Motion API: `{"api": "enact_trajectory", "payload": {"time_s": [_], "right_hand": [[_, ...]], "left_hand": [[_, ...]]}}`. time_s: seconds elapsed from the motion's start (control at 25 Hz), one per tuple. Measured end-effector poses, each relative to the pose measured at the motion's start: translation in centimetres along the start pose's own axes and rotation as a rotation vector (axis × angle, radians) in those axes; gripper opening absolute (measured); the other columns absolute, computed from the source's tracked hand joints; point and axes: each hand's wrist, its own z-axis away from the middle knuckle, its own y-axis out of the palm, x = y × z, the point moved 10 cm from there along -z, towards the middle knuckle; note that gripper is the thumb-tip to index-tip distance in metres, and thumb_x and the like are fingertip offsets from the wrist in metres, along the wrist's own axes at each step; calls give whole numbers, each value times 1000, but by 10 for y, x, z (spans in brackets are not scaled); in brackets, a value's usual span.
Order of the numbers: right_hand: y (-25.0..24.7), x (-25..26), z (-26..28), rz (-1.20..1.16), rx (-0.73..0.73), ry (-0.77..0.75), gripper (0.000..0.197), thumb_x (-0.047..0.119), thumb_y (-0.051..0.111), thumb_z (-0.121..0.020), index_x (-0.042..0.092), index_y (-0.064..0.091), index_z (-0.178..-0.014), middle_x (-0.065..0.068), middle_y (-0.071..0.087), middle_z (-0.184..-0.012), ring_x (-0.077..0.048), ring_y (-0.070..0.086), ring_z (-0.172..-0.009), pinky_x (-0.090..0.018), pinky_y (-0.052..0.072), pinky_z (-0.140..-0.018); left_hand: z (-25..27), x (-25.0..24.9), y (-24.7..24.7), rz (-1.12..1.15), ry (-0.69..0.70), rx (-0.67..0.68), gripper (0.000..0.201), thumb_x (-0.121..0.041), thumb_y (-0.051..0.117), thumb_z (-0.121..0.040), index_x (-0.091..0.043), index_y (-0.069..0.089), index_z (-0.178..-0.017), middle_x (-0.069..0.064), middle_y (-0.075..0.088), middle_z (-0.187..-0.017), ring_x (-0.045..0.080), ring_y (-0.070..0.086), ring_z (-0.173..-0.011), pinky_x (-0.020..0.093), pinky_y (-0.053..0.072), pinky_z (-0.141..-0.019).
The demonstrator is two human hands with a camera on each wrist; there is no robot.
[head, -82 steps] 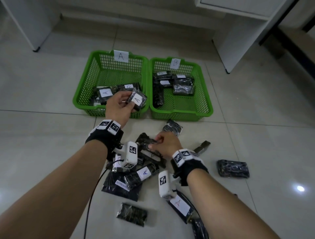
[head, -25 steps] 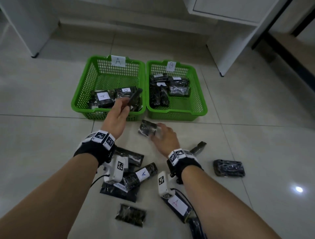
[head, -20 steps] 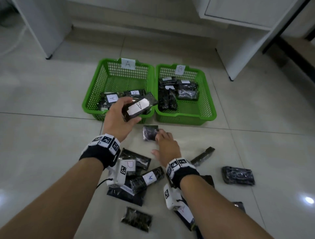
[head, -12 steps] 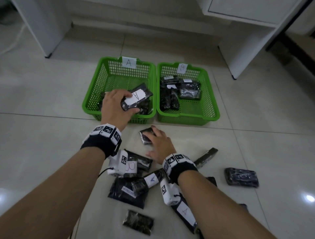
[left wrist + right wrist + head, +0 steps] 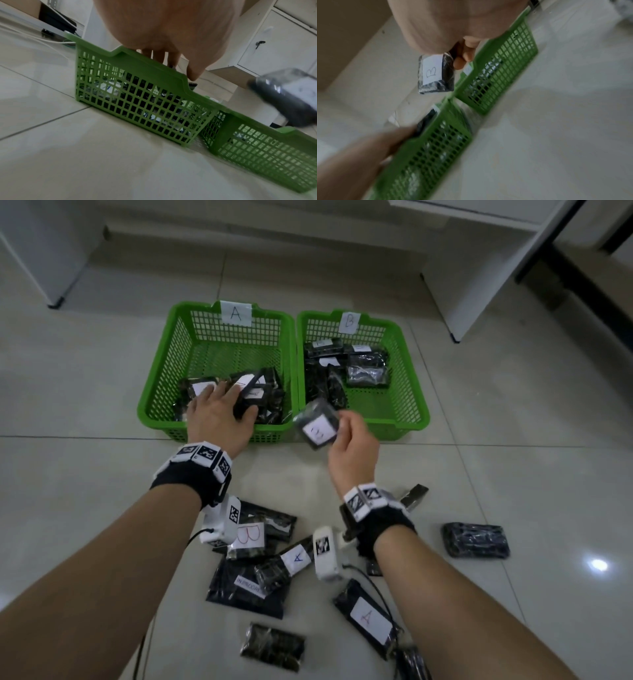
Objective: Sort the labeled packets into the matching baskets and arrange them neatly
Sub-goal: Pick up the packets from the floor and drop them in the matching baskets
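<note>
Two green baskets stand side by side, basket A [image 5: 161, 392] on the left and basket B [image 5: 411, 392] on the right, each holding several black packets. My left hand [image 5: 239, 409] reaches down into basket A [image 5: 145, 97] and pinches a tilted A packet [image 5: 247, 392] between thumb and fingers, on top of the packets lying there. My right hand [image 5: 339, 426] holds a B packet [image 5: 317, 428] in the air over the front rims where the baskets meet. Its label faces up, and its fingers [image 5: 464, 56] curl round the B packet [image 5: 435, 71].
Loose packets lie on the floor near my wrists: a B packet [image 5: 251, 537], two A packets [image 5: 294, 558] [image 5: 368, 618], a large black pouch [image 5: 246, 587], and unlabelled ones [image 5: 274, 647] [image 5: 476, 541]. White cabinets [image 5: 479, 285] stand behind the baskets.
My left hand has carried the A packet forward and down into basket A. My right hand has picked a packet off the floor and turned its B label up.
</note>
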Motion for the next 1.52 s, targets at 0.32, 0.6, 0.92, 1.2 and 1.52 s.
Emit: {"api": "enact_trajectory", "payload": {"time_s": [0.32, 0.6, 0.92, 1.2, 1.52], "right_hand": [[-10, -25, -87, 371, 6, 101, 19, 18, 51, -101, 29, 64, -93, 6, 68, -86, -22, 63, -88, -37, 48, -87], [-16, -9, -57, 572, 57, -179, 13, 24, 50, -96, 21, 63, -96, 1, 60, -102, -23, 50, -106, -39, 34, -97], [93, -3, 96, 355, 987, -246, 29, 27, 79, -65, 22, 69, -91, 5, 66, -84, -15, 62, -75, -31, 55, -69], [90, -12, 92, 261, 957, -28, 25, 19, 77, -80, 15, 77, -104, -3, 75, -100, -18, 69, -89, -30, 57, -78], [49, -11, 49, -365, 762, 490, 23, -5, 51, -99, 0, 65, -116, -28, 70, -111, -31, 69, -78, -38, 60, -72]], "left_hand": [[58, -49, -33, 164, 337, -210, 21, -17, 56, -90, -15, 61, -110, 2, 57, -121, 22, 49, -115, 42, 40, -101], [94, -51, 40, 136, 323, 565, 14, -31, 77, -73, -35, 66, -80, -18, 65, -86, 8, 61, -83, 29, 52, -73], [136, 0, 51, -98, 125, 834, 55, -39, 97, -47, -26, 61, -86, -8, 59, -91, 8, 55, -76, 18, 41, -57], [107, 52, -14, 246, -143, 560, 43, -25, 94, -58, -20, 63, -88, -3, 68, -87, 18, 65, -76, 27, 46, -58], [63, 39, -88, 587, -238, -8, 44, -40, 85, -71, -22, 68, -106, -9, 68, -93, 8, 62, -82, 23, 46, -70]]}}
